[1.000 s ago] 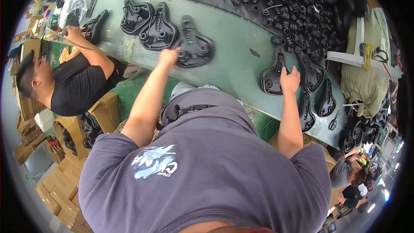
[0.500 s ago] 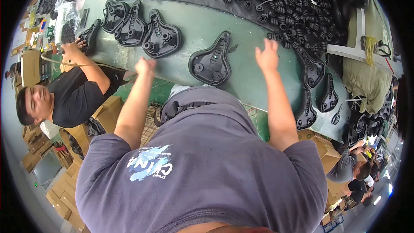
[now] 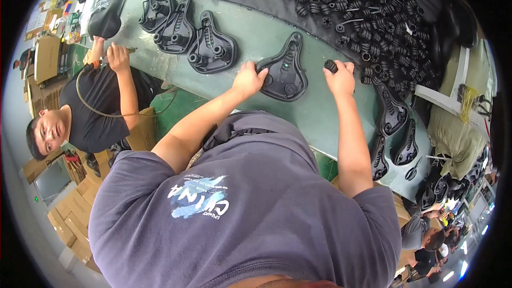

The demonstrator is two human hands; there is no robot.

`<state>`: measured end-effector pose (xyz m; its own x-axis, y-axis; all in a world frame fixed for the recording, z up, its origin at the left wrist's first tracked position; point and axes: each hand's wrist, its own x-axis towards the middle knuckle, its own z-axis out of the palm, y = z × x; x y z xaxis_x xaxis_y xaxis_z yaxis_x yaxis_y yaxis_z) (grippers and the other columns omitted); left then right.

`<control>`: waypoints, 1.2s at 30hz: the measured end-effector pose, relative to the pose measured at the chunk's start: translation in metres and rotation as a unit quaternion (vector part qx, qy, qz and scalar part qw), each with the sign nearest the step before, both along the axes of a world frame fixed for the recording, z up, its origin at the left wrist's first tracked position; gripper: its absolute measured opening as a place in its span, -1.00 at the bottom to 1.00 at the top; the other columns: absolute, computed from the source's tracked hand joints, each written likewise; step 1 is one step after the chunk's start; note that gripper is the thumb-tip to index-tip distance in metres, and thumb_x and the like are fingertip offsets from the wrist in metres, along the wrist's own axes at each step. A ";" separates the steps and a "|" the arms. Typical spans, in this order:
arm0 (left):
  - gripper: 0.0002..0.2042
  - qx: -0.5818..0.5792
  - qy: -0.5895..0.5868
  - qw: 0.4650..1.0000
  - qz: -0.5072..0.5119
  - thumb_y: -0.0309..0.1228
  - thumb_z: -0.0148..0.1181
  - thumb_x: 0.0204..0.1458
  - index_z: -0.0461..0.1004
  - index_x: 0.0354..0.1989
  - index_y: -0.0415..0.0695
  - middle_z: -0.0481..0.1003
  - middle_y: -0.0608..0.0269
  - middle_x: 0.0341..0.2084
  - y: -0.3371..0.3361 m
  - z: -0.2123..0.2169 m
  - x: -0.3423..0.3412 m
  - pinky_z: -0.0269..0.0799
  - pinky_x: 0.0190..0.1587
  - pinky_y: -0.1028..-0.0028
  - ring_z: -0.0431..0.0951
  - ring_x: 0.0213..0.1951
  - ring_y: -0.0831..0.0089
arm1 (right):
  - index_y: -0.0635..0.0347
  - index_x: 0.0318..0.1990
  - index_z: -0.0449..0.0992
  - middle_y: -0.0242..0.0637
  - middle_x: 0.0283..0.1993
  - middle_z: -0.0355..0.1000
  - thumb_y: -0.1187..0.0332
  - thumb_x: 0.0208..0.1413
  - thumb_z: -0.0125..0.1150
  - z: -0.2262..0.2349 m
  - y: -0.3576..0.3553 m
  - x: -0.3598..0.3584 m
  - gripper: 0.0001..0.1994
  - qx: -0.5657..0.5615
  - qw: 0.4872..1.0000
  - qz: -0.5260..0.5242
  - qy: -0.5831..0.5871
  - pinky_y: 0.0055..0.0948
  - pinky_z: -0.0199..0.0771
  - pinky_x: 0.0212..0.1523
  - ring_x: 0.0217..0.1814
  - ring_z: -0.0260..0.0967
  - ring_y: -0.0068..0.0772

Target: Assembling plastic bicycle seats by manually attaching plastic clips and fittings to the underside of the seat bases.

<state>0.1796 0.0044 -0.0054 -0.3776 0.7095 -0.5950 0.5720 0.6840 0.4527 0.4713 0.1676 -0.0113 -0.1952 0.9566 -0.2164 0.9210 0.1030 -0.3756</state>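
A black bicycle saddle (image 3: 288, 73) lies underside up on the green table in front of me, its narrow nose pointing away. At its left edge is my left hand (image 3: 248, 81), thumb and fingers closing on the rim. Just right of the saddle, my right hand (image 3: 341, 79) pinches a black ribbed coil spring (image 3: 330, 66) between thumb and fingers, raised over the tabletop. Past the right hand spreads a big heap of similar black springs (image 3: 368, 37) on a dark sheet.
Several upturned saddles (image 3: 212, 48) sit at the left of the green table (image 3: 245, 29). More saddles (image 3: 392, 109) and a pair of scissors (image 3: 412, 172) lie at right. On the left a co-worker (image 3: 101, 106) holds a saddle (image 3: 106, 18) and a hosed tool (image 3: 93, 66).
My left hand has come right onto the saddle's edge. My right hand has drawn back from the heap with a spring in it. The co-worker has lifted a saddle.
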 end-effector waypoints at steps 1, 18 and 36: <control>-0.48 0.158 0.104 0.980 -0.060 -0.06 0.30 0.24 0.52 0.06 -0.36 0.62 -0.21 0.01 0.007 0.014 0.004 0.57 0.04 0.04 0.68 0.01 -0.06 | -0.01 0.10 0.63 -0.15 0.19 0.39 0.06 0.01 0.55 0.011 -0.011 -0.008 -0.50 0.029 0.999 0.009 0.028 -0.03 0.64 0.05 0.05 0.58 0.08; -0.62 0.370 -0.369 0.849 -0.079 -0.58 0.44 0.13 0.41 0.06 -0.21 0.52 0.18 0.01 -0.001 0.027 -0.001 0.55 0.11 0.44 0.59 0.06 0.46 | 0.19 0.04 0.43 -0.06 0.09 0.32 0.54 0.02 0.46 0.058 -0.118 -0.056 -0.56 0.010 0.949 0.116 0.293 -0.08 0.56 0.10 0.09 0.45 0.13; -0.58 0.334 0.073 0.836 -0.429 -0.37 0.45 0.01 0.48 0.05 -0.07 0.55 0.27 0.15 -0.003 0.013 -0.027 0.22 0.48 0.03 0.34 0.44 0.16 | 0.26 -0.20 0.47 -0.09 -0.02 0.46 0.50 0.15 0.27 0.015 -0.123 -0.062 -0.88 0.125 0.912 0.287 0.264 -0.06 0.52 0.31 0.24 0.49 0.05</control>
<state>0.1526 0.0009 0.0072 0.4064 0.9123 0.0512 0.8046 -0.3839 0.4530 0.4095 0.0442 0.0037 -0.6932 0.6711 0.2629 0.3862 0.6538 -0.6507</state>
